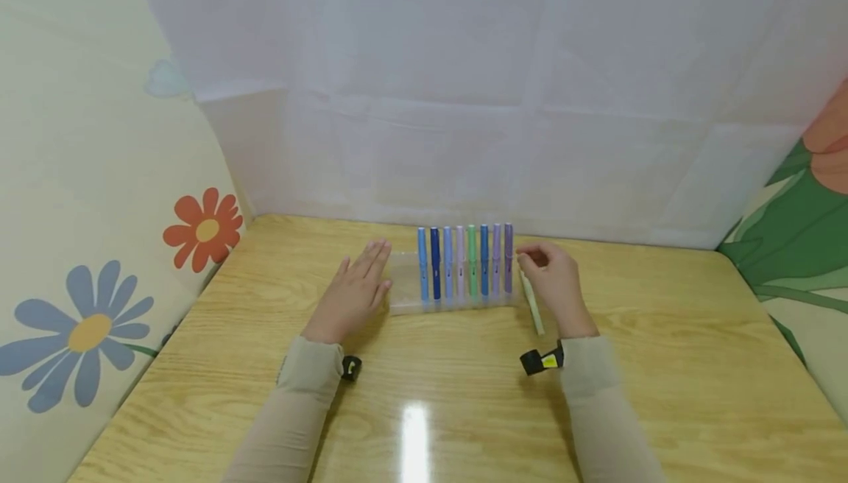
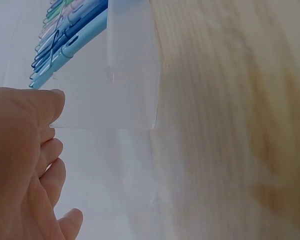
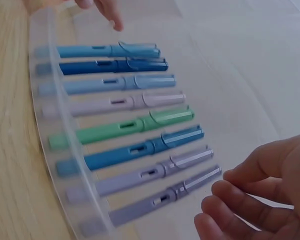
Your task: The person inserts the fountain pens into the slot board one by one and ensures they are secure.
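A clear plastic pen stand [image 1: 405,305] holds a row of several capped pens in blue, lilac, pink, green and purple. My left hand [image 1: 354,291] lies with its fingers extended beside the stand's left end; in the left wrist view its thumb is close to the clear edge. My right hand [image 1: 556,280] is at the other end, its fingers loosely bent near the cap of the dark purple pen [image 3: 165,200]. Nothing shows between those fingers in the right wrist view. A pale yellow-green pen [image 1: 533,310] lies just below the right hand, outside the stand.
The stand rests on a wood-grain table [image 1: 464,372]. A white cloth [image 1: 411,100] hangs behind it, and flower-patterned coverings [image 1: 86,332] flank the table on both sides. The stand's left part [image 1: 403,273] bears no pens.
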`<state>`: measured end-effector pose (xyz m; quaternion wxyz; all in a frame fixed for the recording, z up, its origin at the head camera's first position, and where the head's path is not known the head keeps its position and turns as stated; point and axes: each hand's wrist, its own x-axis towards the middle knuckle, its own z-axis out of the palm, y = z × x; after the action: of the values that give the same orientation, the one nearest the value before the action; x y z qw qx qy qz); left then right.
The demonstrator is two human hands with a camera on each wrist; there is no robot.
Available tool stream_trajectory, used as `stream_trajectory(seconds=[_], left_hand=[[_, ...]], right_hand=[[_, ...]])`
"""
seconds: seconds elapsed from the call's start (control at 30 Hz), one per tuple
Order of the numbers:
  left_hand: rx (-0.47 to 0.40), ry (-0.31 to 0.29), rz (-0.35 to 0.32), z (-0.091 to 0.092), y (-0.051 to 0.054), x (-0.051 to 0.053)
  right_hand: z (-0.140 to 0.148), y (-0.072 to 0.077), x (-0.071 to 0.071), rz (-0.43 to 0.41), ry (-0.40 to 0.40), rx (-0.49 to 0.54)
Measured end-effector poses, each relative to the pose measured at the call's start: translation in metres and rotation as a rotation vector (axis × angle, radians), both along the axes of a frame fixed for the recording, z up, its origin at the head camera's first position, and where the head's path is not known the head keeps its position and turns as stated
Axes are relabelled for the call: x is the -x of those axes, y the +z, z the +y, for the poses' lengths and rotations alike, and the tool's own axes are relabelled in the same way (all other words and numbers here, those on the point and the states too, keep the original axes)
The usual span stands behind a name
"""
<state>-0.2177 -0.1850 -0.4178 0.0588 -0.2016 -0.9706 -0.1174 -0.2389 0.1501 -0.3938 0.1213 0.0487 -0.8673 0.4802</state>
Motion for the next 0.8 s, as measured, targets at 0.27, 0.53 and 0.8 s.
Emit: stream_trajectory(seconds=[0.27, 0.53, 0.8], left_hand=[[-0.005, 0.000, 0.000, -0.001, -0.001, 0.000], [0.001, -0.005, 0.004, -0.002, -0.003, 0.001], [0.002, -0.005, -0.001, -0.002, -0.003, 0.001]], right_hand=[[0.020, -0.010, 0.007, -0.104, 0.030, -0.073], [0.029, -0.016, 0.007, -0.178, 0.017, -0.094], [0.033, -0.024, 0.008, -0.371, 0.016, -0.081]])
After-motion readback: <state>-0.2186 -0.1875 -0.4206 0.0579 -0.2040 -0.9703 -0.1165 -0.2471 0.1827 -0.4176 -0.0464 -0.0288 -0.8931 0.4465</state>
